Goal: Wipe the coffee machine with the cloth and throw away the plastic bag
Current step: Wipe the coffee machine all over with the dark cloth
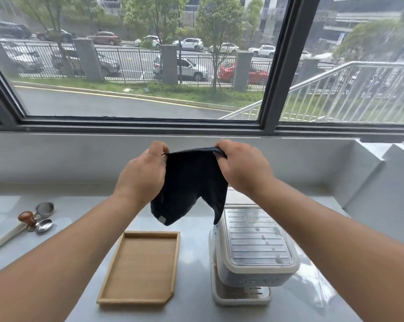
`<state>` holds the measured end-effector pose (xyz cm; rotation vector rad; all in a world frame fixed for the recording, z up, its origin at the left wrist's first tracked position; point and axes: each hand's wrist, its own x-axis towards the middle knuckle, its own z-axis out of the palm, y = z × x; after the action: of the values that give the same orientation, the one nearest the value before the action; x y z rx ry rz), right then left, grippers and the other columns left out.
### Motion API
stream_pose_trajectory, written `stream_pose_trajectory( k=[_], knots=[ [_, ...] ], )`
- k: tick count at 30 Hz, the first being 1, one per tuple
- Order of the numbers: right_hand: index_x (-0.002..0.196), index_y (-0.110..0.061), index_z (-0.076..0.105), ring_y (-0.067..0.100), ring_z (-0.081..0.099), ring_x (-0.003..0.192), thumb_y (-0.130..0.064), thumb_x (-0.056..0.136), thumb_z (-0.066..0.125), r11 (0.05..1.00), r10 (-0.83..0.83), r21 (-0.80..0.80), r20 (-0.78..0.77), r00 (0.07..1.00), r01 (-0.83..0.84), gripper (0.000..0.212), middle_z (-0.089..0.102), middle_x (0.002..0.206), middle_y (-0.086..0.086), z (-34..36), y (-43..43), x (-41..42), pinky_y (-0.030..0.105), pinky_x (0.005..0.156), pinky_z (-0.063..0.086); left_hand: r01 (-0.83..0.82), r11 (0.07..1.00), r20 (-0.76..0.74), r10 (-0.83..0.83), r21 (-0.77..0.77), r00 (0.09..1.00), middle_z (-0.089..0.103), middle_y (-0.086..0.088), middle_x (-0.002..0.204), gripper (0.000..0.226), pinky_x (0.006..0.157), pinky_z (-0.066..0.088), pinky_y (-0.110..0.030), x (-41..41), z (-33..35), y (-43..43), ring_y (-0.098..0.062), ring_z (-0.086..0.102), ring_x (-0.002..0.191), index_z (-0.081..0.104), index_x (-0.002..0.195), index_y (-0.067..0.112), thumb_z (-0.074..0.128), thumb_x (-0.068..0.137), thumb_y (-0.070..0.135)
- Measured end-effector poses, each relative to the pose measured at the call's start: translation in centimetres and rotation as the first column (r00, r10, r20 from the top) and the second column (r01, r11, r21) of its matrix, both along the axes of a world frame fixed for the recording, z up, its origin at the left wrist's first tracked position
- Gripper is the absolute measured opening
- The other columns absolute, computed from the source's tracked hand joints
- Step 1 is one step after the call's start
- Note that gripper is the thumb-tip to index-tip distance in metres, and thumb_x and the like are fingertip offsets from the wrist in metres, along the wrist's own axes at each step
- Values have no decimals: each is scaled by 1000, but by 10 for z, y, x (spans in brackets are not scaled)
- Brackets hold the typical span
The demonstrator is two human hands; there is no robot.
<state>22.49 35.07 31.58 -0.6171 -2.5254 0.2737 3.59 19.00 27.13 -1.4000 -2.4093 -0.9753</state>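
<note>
Across the bottom of the frame runs a pale counter, with a big window filling the top. At the lower right stands the coffee machine, white, with a ridged top. Its long side runs from the near edge of the counter back toward the window, and its buttons face the person. Wet spots sit on the top, so it probably needs the wipe. Beside it on the right lies a clear plastic bag, partly under the machine's side, waiting to be thrown away. Left of the machine is a wooden tray, and at the far left lie a tamper, a spoon and a small strainer.

High in the middle, both hands hold up the black cloth. The left hand pinches one top corner tight and the right hand pinches the other. The top edge runs left to right, stretched between them, and the rest hangs down, one tip almost on the machine. I think the hands spread it to open it flat before wiping.
</note>
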Motion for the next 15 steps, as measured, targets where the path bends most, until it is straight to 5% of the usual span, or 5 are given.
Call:
stream_pose_trajectory(
  k=[3,6,10,15],
  knots=[
    [99,-23,62,30,56,72,-26,101,48,999,-52,3,-78,996,52,14,63,77,-4,21,24,19,39,59,43,107,994,-64,-109,-24,992,61,10,92,27,71,48,-41,10,24,21,-26,60,81,53,124,29,55,103,47],
    [105,-22,66,30,57,73,-24,102,48,995,-100,10,-121,988,102,18,65,79,0,35,47,39,40,61,45,166,980,-155,-182,-108,971,57,8,98,25,75,46,-39,21,42,44,-26,62,89,66,115,21,59,102,40],
    [98,-21,64,27,55,67,-22,102,48,990,-140,7,-181,974,143,17,59,70,-5,41,69,63,35,57,34,216,974,-139,-223,-65,965,58,7,100,12,72,43,-37,44,51,70,-28,60,88,61,107,22,56,103,33],
    [98,-21,63,23,56,66,-24,102,47,984,-177,-49,-173,969,171,17,62,71,-3,29,84,85,38,55,43,208,971,-109,-220,-117,969,72,4,89,16,58,45,-37,70,35,89,-28,61,74,50,100,29,47,103,45]
  ],
)
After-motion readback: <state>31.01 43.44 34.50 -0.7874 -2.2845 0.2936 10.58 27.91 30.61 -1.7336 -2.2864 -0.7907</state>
